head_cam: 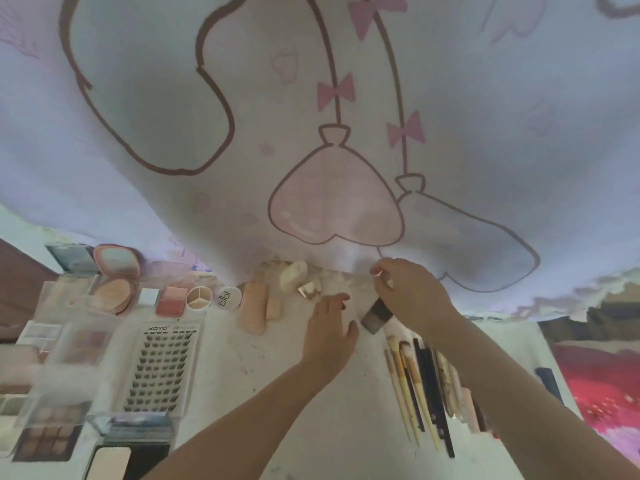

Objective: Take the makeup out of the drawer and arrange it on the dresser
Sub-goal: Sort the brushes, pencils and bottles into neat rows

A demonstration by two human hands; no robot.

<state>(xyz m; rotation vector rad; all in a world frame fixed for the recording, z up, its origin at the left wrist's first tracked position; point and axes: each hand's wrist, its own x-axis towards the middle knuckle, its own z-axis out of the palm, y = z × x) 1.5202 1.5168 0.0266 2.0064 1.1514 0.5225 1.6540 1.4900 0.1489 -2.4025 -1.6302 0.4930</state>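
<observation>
A: Near first. Bottom left, 7 o'clock: eyeshadow palette [45, 438] and a lash tray [157, 368] printed "XOYO". Brushes [420, 386] lined up at 4 o'clock, running near to far.

B: Hands?

A: Left hand [329, 334] at centre, fingers straight and loose, palm down on the table [304, 410], holding nothing. Right hand [408, 296] just past it at 1 o'clock, its grip curled round the neck of a tube [377, 315], dark cap pointing back toward the person. Fingertips also seem to pinch something small; too blurred to tell.

B: Step?

A: Placing the tube, I'd say. Do it well: set it in the gap between the brushes and the peach sponge [254, 306], in line with the far row, label up, without knocking the brush heads. Left hand could steady the pale clutter at 12 o'clock.

B: More writing?

A: Round jar [227, 297] at 11 o'clock reads roughly "bibi", upside down. Beside it a three-part concealer pot [199, 298], blush [170, 300], open compact [114, 282]. Nothing else legible. Cartoon cloth [311, 116] hangs behind.
</observation>
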